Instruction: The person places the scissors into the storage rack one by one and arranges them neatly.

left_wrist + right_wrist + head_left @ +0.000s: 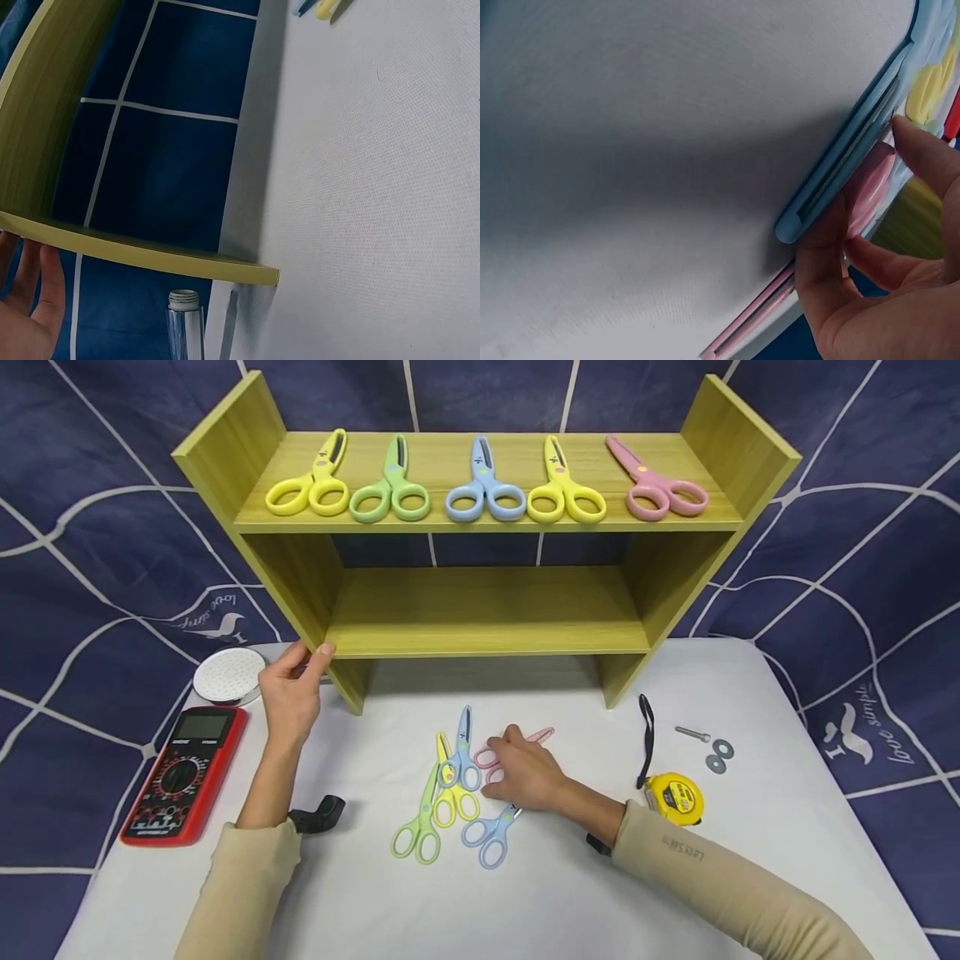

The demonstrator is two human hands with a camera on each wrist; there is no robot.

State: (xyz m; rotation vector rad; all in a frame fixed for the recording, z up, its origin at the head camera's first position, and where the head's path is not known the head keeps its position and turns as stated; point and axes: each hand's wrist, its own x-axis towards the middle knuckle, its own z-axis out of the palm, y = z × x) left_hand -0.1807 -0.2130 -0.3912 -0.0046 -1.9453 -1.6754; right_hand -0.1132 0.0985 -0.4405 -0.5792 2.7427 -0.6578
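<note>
Pink scissors (pixel 540 736), likely light but slick

My right hand (pixel 525 772) lies part-curled over their handles (pixel 870 187) on the desk (pixel 570 893); whether it pinches them I can't tell. My left hand (pixel 291 693) grips the shelf's (pixel 487 610) side. I'd expect stiff plastic: take the handles, avoiding the blue scissors (pixel 859 142) just beside.

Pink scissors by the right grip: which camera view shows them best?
The head view. It shows the pink scissors from handle loops to blade tip, with the right grip hiding the middle. The right wrist view, closer, shows only parts of the handle and blade, with blue scissors partly in front. The left wrist view shows none.
</note>
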